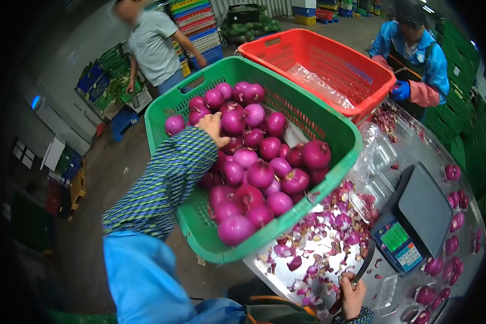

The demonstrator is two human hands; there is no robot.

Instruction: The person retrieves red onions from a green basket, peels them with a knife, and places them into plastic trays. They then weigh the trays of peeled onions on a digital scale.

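- Bottom of the frame, right of centre: the right hand (352, 296) has its grip closed on a knife (367, 262), dark curved blade pointing up, over the metal desk (434, 151).
- Just above it, onion skins (329, 232) lie scattered on the desk, beside a digital scale (424, 210) with a lit green display.
- Centre: red onions (260, 175) lie heaped in a green crate (200, 232). The left hand (213, 129) reaches over its left side, fingers bent down among them; whether the grip holds one, I cannot tell.
- Right edge: more onions (452, 173) sit in small groups along the desk.
- Right of the green crate: clear plastic trays (380, 154).
- Upper centre: a red crate (286, 48) with clear plastic inside, just behind the green one.
- Upper right: a person in blue (437, 65), gloved hand by the red crate.
- Upper left: a person in a light shirt (151, 43), near stacked crates (200, 27).
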